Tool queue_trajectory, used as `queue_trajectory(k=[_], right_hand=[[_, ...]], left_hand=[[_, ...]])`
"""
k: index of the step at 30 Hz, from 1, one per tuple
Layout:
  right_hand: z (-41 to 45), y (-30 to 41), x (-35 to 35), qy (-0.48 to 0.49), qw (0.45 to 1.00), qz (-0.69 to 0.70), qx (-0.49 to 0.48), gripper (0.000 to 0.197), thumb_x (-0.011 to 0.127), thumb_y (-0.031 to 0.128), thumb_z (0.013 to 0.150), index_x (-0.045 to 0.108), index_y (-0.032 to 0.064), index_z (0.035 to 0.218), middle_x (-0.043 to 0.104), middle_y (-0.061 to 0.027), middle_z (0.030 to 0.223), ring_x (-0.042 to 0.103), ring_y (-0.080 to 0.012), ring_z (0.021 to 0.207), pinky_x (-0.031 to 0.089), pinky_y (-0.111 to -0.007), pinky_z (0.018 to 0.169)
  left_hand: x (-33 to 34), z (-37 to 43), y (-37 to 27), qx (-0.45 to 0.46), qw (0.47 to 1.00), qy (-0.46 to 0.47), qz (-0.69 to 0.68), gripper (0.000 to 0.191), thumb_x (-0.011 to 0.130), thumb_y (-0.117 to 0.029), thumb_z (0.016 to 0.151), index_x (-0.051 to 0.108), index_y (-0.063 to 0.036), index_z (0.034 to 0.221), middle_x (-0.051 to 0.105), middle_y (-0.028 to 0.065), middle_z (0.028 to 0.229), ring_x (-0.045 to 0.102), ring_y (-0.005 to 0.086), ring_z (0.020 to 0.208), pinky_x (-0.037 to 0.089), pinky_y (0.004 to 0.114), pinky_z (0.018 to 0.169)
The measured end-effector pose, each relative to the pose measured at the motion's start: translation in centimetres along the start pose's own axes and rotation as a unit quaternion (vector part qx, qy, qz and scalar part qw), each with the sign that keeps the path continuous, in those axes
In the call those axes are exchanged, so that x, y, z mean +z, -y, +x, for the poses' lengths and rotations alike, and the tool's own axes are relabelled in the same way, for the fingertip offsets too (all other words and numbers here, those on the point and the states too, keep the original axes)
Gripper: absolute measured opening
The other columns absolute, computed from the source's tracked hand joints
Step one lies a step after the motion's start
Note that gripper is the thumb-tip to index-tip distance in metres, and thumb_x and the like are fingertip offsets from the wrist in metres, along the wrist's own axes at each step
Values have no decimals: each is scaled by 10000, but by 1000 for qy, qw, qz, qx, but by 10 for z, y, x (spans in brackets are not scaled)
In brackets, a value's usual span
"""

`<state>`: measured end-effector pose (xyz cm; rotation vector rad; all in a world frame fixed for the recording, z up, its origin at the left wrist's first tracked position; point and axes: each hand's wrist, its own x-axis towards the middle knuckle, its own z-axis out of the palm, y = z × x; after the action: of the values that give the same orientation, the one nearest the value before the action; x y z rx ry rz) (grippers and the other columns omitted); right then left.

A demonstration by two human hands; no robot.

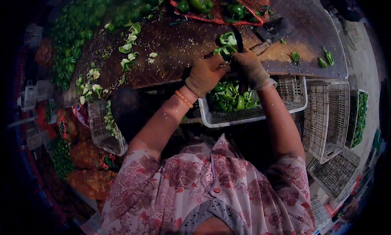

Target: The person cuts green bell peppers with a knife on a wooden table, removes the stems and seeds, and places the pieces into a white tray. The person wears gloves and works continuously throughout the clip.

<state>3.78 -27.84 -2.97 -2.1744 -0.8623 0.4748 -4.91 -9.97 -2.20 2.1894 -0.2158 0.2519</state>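
Observation:
My left hand (pixel 207 73), in a brown work glove with a beaded bracelet at the wrist, pinches a cut green bell pepper (pixel 225 51) at the table's near edge. Close beside it is my right hand (pixel 250 66), also gloved, closed around a knife (pixel 239 39) whose dark blade points away from me; its handle is hidden in the fist. Just beyond the fingers a pale, opened pepper piece (pixel 228 38) shows its inside. Below both hands sits a white plastic crate (pixel 232 122) holding cut green peppers (pixel 233 97).
A red mesh bag (pixel 220 21) of whole peppers lies at the table's far side. Right of it rests a broad-bladed tool with a wooden handle (pixel 261 48). Pepper cores (pixel 125 48) and seeds litter the wooden table (pixel 165 57). A large green pepper heap (pixel 91 18) lies far left; crates (pixel 317 118) stand right.

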Motion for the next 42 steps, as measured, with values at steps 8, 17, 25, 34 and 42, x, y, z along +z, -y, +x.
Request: queue_trajectory(k=[8, 17, 25, 34, 42], right_hand=[[-40, 49, -60, 118, 927, 260, 244, 295, 631, 271, 863, 637, 70, 1079, 637, -8, 825, 576, -102, 687, 490, -280, 553], [-12, -49, -59, -127, 929, 275, 214, 285, 629, 295, 898, 619, 56, 1053, 669, -36, 816, 640, -156, 655, 511, -307, 558], [-6, 12, -60, -118, 885, 317, 320, 304, 619, 298, 894, 633, 34, 1044, 670, -35, 807, 648, -143, 760, 518, -303, 612], [36, -55, -25, -137, 958, 132, 214, 273, 608, 267, 873, 668, 54, 1033, 690, -103, 863, 663, -206, 781, 513, -342, 680], [37, 3, -55, 99, 935, -338, 35, 226, 566, 245, 837, 692, 119, 976, 669, -226, 1015, 673, -337, 929, 545, -425, 779]], left_hand=[[-94, 6, 0, -258, 954, -13, 150, 303, 616, -360, 876, 671, -110, 1039, 697, 152, 1005, 673, 257, 883, 529, 359, 753], [10, 108, -3, -66, 915, 213, 337, 514, 611, -514, 803, 637, -121, 1133, 676, 162, 1051, 636, 353, 1001, 522, 484, 777], [33, 98, 2, -154, 946, 137, 249, 385, 630, -383, 791, 620, -95, 1045, 686, 182, 982, 655, 382, 928, 516, 495, 797], [45, 84, 7, -126, 963, 107, 215, 277, 551, -186, 784, 665, -104, 1023, 680, 187, 984, 643, 385, 956, 507, 483, 819], [34, 90, 10, -160, 958, 137, 193, 305, 557, -218, 778, 671, -115, 1041, 679, 184, 994, 642, 384, 951, 506, 471, 835]])
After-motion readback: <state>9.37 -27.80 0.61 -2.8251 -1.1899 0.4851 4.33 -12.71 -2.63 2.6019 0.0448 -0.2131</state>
